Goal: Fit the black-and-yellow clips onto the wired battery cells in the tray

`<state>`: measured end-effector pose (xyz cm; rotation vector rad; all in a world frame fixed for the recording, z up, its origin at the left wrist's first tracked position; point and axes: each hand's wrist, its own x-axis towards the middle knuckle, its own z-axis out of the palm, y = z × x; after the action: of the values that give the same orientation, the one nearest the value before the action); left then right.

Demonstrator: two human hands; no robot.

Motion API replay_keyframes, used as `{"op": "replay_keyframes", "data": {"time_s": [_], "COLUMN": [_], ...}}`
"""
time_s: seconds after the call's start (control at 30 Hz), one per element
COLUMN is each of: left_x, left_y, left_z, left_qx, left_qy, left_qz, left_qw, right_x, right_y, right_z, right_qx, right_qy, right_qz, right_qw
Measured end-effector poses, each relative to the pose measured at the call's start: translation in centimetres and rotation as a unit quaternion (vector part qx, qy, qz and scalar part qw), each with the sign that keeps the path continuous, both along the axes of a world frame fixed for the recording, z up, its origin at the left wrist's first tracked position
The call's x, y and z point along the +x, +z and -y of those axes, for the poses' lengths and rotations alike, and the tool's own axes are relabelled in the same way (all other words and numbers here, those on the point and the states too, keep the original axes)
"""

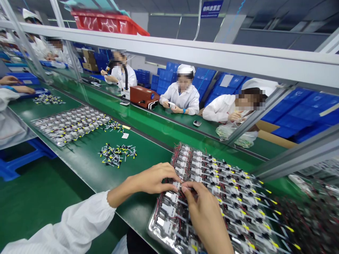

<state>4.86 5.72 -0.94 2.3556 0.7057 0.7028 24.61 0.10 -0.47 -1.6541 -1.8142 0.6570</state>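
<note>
A clear plastic tray (pixel 153 227) lies in front of me, filled with rows of small white parts with red and black wires and yellow-tipped sticks. Over its left columns, my left hand (pixel 156 178) reaches in from the left, thumb and forefinger closed on a small white part (pixel 177 184). My right hand (pixel 208 215) meets it from the right, its thumb and forefinger pinched at the same part's right end. Whatever is between the right fingertips is too small to name. Left of the tray, a loose pile of black, yellow-tipped sticks (pixel 116 154) lies on the green bench.
Another filled tray (pixel 71 123) lies farther left. A metal frame post (pixel 265 130) rises beyond my tray, with a crossbeam (pixel 169 49) overhead. Co-workers in white sit across the bench near a brown box-shaped device (pixel 144 97). Dark wired parts (pixel 312 215) lie at right.
</note>
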Motion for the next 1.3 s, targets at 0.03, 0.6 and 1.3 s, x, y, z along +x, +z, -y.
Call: {"op": "replay_keyframes", "data": {"time_s": [0.03,0.6,1.3], "left_x": [0.0,0.5,0.2], "left_y": [0.0,-0.3,1.5], "left_z": [0.0,0.4,1.1], "left_qx": [0.0,0.019,-0.02], "left_qy": [0.002,0.029,0.068], "left_qz": [-0.001,-0.014,0.003], "left_qw": [1.0,0.999,0.997], "right_x": [0.0,-1.0,-0.2], "right_y": [0.0,-0.2,-1.0], "right_z": [0.0,0.3,1.7], "right_qx": [-0.003,0.061,0.111], "right_qy": [0.005,-0.011,0.053], "right_qz": [-0.001,0.051,0.237], "right_qw": [1.0,0.997,0.964]}}
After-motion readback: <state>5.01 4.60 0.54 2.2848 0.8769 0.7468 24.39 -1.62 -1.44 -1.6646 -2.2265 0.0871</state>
